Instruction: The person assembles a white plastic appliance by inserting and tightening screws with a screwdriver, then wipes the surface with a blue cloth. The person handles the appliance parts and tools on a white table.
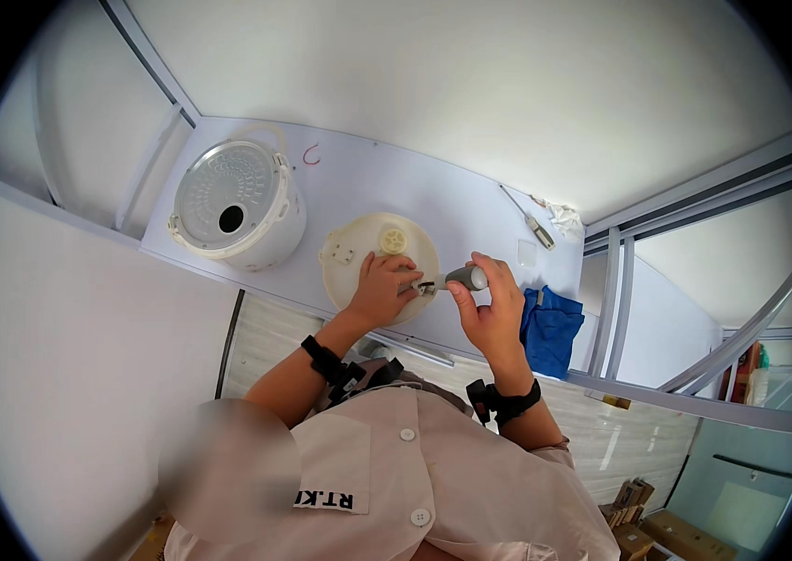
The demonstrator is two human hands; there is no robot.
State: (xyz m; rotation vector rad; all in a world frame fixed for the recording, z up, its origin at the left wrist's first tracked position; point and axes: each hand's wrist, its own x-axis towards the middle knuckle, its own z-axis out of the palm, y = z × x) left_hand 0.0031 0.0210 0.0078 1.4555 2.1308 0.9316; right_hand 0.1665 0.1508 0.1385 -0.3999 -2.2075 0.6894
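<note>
A round cream plastic cover [335,280] lies on the table in front of me, with a pale yellow round piece [394,241] standing near its far edge. My left hand [381,291] rests over the cover, its fingers closed around a small light-coloured part [425,289] that they partly hide. In my right hand [497,313] is a screwdriver [467,278] with a grey handle, held nearly level. Its tip end points left at the small part; whether the two touch I cannot make out.
A white rice cooker [270,229] with a metal-lined top stands at the left. One red wire [311,155] lies behind it. At the right are a second screwdriver [537,229], crumpled clear plastic [564,220] and a folded blue cloth [550,329]. Metal frame posts [613,299] rise beyond the table's right end.
</note>
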